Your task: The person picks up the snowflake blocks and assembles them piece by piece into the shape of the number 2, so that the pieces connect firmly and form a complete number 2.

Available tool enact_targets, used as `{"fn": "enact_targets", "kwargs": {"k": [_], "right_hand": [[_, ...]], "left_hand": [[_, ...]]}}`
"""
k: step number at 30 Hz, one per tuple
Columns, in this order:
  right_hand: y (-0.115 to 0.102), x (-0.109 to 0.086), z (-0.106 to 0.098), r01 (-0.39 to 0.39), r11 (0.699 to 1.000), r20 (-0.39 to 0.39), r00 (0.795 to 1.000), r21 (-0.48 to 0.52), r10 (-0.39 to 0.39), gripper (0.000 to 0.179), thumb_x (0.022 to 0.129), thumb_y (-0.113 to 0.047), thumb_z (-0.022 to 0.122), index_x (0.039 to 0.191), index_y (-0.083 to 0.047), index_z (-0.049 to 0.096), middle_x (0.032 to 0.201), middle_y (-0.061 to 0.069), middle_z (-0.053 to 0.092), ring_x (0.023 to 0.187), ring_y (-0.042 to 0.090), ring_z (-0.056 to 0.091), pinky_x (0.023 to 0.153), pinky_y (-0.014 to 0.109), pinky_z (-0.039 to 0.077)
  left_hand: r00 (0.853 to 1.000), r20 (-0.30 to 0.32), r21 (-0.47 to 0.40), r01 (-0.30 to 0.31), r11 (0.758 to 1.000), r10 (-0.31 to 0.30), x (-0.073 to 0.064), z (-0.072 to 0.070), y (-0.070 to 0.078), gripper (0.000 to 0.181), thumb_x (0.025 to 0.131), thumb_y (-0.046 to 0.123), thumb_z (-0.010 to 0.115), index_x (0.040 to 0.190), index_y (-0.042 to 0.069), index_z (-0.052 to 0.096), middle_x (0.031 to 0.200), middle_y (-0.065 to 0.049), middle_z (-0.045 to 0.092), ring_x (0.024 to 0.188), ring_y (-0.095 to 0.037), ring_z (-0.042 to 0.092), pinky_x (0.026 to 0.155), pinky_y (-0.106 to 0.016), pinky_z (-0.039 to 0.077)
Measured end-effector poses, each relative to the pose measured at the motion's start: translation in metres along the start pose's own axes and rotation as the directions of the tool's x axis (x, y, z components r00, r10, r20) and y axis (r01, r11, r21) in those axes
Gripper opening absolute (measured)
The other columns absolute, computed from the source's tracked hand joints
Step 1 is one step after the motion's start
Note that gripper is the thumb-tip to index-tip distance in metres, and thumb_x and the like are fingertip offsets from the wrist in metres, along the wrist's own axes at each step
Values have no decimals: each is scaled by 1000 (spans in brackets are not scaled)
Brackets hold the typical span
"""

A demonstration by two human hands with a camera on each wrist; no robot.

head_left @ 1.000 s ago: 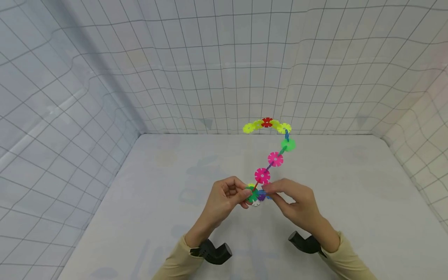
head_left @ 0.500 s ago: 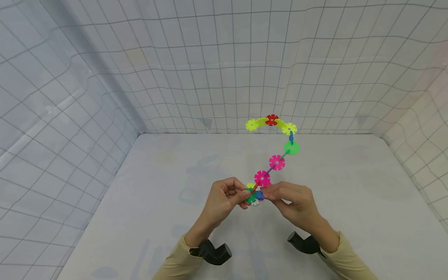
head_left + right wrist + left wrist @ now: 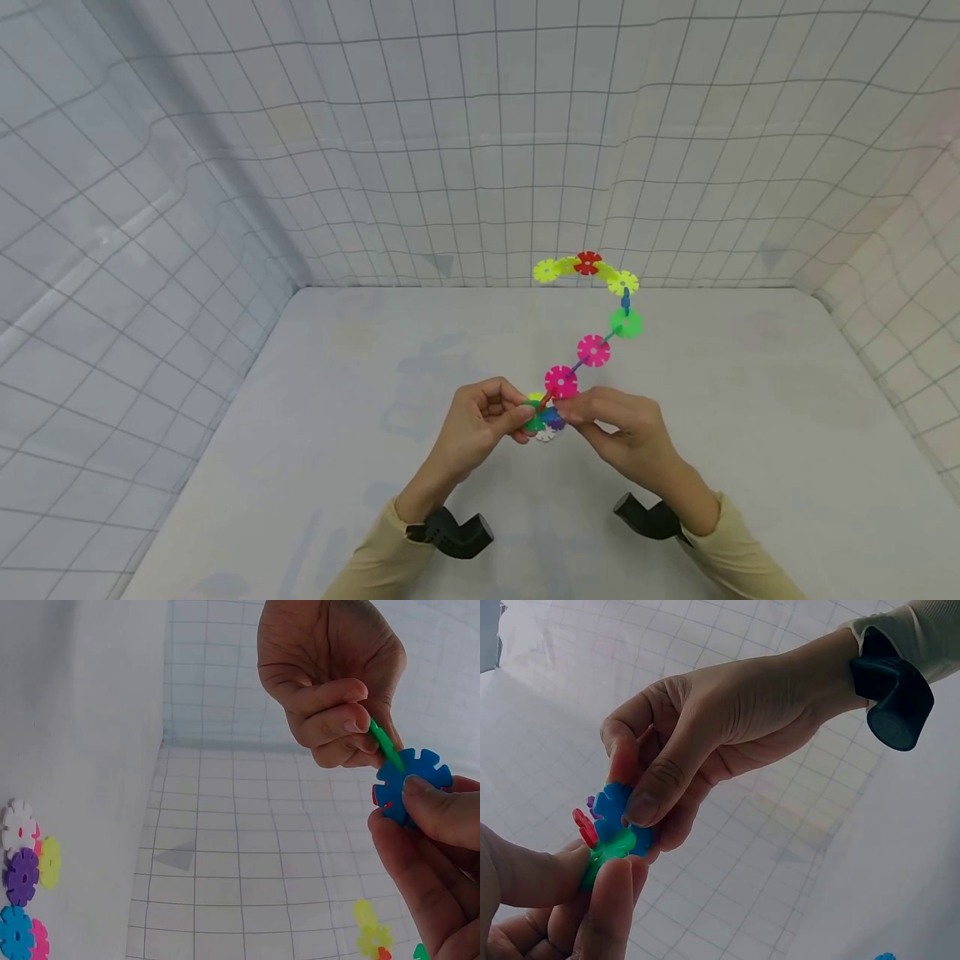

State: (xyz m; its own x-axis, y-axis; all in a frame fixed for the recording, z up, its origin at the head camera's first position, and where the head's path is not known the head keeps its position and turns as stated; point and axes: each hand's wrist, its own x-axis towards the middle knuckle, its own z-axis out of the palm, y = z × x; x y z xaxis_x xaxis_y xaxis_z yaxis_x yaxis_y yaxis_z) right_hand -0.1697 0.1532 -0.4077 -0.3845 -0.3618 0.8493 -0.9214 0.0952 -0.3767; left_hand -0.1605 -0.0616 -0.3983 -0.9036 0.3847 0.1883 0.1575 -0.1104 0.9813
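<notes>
My left hand [image 3: 480, 425] pinches a green notched disc [image 3: 385, 742] between thumb and fingers. My right hand [image 3: 618, 429] pinches a blue notched disc [image 3: 417, 782], its thumb pressed on the face. In both wrist views the discs meet edge to edge at an angle; how deep their slots interlock cannot be told. From the green disc a chain of linked discs runs up and right: a red disc [image 3: 547, 402] seen edge-on, pink discs [image 3: 594, 351], a light green disc [image 3: 626, 322], then a curve of yellow discs [image 3: 622, 283] with a red one [image 3: 588, 263].
Loose discs lie on the white table [image 3: 360, 400] below my hands, among them a white disc [image 3: 19, 825], a purple disc [image 3: 23, 877] and a blue disc [image 3: 15, 932]. Grid-patterned sheets [image 3: 480, 150] rise behind and at both sides.
My right hand has brought the blue disc leftward against the green one. The chain's far end has shifted slightly right. The left hand has hardly moved.
</notes>
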Motion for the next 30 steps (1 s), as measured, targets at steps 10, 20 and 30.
{"fn": "enact_targets", "kwargs": {"k": [10,20,30], "right_hand": [[25,-10,-27,-221,973,104,968,-62,226,15,84,-11,74,96,-4,70,90,3,70,78,15,67,69,23,54],[67,-44,-11,-578,708,333,628,-405,703,21,80,-18,78,95,-5,71,85,-4,65,78,14,59,68,31,51],[75,-59,4,-540,692,364,595,-479,717,31,74,-18,82,96,-4,65,84,0,54,80,17,51,72,34,49]], "left_hand": [[999,-33,84,7,996,-4,6,-17,1,7,90,-2,61,89,-9,61,79,-18,68,64,-21,67,60,-29,55],[998,-65,108,33,994,-26,4,-24,3,8,90,0,62,91,-8,62,79,-16,68,67,-20,67,59,-30,55],[998,-56,98,31,995,-25,1,-21,7,8,90,0,63,92,-8,62,80,-16,69,67,-20,67,58,-29,54]]}}
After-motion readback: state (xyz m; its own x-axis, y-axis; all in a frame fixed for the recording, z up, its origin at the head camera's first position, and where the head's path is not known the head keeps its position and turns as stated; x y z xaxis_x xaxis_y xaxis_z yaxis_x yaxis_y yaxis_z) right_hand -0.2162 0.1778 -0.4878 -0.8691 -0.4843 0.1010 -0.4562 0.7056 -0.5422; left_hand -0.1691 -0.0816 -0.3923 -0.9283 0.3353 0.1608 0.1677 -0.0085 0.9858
